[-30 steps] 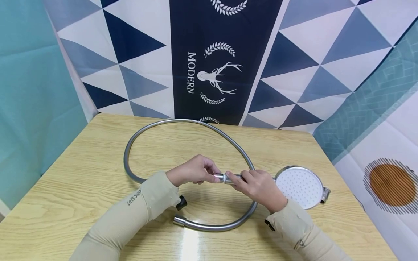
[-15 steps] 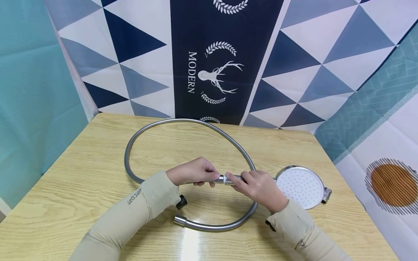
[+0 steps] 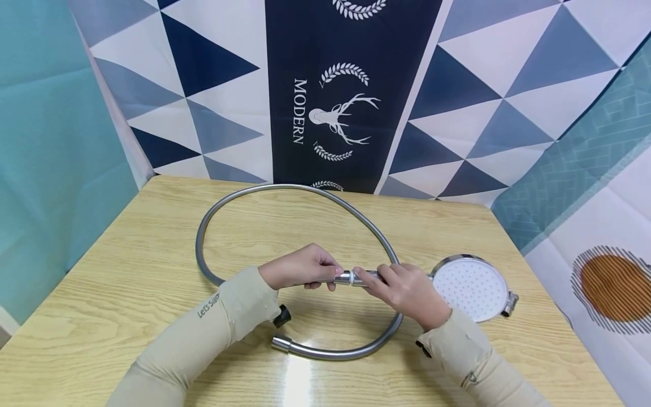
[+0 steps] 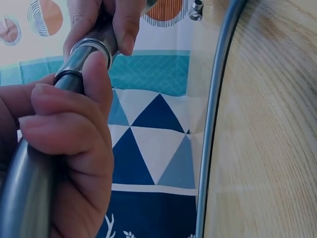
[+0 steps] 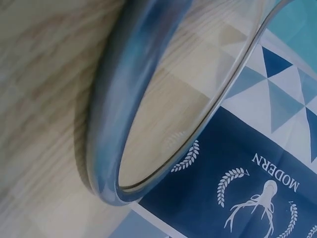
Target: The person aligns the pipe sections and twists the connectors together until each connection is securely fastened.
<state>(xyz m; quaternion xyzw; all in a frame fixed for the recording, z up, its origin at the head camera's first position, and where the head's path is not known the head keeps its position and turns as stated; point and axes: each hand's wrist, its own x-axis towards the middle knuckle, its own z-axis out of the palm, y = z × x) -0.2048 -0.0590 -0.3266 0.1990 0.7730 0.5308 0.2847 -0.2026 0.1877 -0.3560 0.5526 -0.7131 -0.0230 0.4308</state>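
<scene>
In the head view my left hand (image 3: 302, 268) pinches the metal connector (image 3: 342, 277) at one end of a grey shower hose (image 3: 373, 229). My right hand (image 3: 407, 291) grips the handle of a shower head (image 3: 470, 288), its white spray face turned up. Connector and handle meet in line, with a pale ring (image 3: 352, 277) at the joint. Up close in the left wrist view, the thumb and fingers (image 4: 69, 134) curl round the hose below the connector. Only the hose's curve (image 5: 111, 114) shows in the right wrist view; the right hand is out of it.
The hose loops over the wooden table (image 3: 168, 226); its other metal end (image 3: 281, 343) lies near the front. A small metal bracket (image 3: 510, 303) shows beside the shower head's outer rim. Patterned cloth (image 3: 325, 96) hangs behind the table.
My left thumb and fingers have shifted round the connector, the hand turning slightly. The shower head has moved a little up and right; the right hand keeps its grip. The hose loop is nearly unchanged.
</scene>
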